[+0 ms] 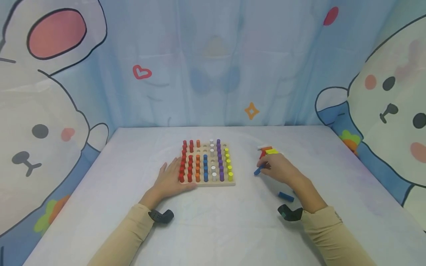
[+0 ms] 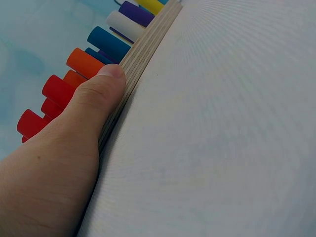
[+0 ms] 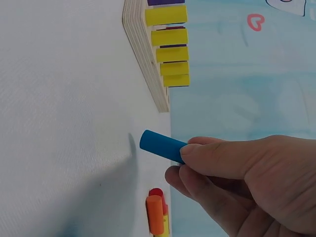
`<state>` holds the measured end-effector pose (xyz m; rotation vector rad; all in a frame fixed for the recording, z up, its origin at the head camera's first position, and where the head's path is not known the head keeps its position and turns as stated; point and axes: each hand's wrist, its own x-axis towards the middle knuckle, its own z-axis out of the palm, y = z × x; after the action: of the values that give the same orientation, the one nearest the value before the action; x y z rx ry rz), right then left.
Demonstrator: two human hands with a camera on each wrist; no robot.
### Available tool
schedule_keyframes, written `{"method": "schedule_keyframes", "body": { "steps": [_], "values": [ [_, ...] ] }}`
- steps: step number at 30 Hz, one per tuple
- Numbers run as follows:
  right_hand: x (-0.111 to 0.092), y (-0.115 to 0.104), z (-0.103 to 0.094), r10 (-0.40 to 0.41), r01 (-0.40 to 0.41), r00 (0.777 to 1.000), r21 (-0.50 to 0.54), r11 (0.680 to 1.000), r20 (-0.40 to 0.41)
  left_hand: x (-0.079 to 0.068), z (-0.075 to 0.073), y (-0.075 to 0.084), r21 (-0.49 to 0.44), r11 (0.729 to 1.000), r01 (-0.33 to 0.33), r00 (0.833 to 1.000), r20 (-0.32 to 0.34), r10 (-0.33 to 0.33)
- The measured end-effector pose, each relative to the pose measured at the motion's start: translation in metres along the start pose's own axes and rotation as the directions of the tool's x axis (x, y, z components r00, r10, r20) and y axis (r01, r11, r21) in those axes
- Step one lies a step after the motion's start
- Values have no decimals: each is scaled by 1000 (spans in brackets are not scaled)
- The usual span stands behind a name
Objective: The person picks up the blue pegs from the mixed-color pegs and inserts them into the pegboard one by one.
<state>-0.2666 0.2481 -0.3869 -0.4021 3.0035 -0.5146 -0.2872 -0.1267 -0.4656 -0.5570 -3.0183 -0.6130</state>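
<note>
The blue cylindrical peg (image 3: 160, 145) is to the right of the pale wooden pegboard (image 1: 216, 184) and well apart from it, its long axis slanting, free end pointing leftward to the board's side. The right hand (image 1: 277, 168) pinches its other end between thumb and fingers; the left hand (image 1: 171, 179), nearer the board, spreads round its near left corner, touching it.

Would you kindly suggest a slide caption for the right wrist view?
Right hand pinching a blue cylindrical peg, with a wooden pegboard bearing yellow cylindrical pegs beyond.

Curtained-off booth; wider room hidden; cartoon-print curtains (image 1: 213, 92) round white table (image 1: 219, 225)
</note>
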Motion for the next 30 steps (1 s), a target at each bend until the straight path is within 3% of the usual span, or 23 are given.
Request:
{"method": "schedule_keyframes", "body": {
  "steps": [11,17,25,30],
  "values": [
    [5,-12,-1,80,-79,996,16,997,-29,2,1,-1,0,1000,1,1000,-5,-1],
    [13,-18,-2,75,-73,995,28,997,-59,1,1,-1,-6,1000,7,1000,-2,-7],
    [21,-30,-6,133,-121,987,133,984,-86,0,1,-1,-6,1000,1,1000,-8,-1],
    [29,-42,-6,168,-137,973,186,973,-158,0,0,0,-5,1000,0,1000,-6,0]
  ]
}}
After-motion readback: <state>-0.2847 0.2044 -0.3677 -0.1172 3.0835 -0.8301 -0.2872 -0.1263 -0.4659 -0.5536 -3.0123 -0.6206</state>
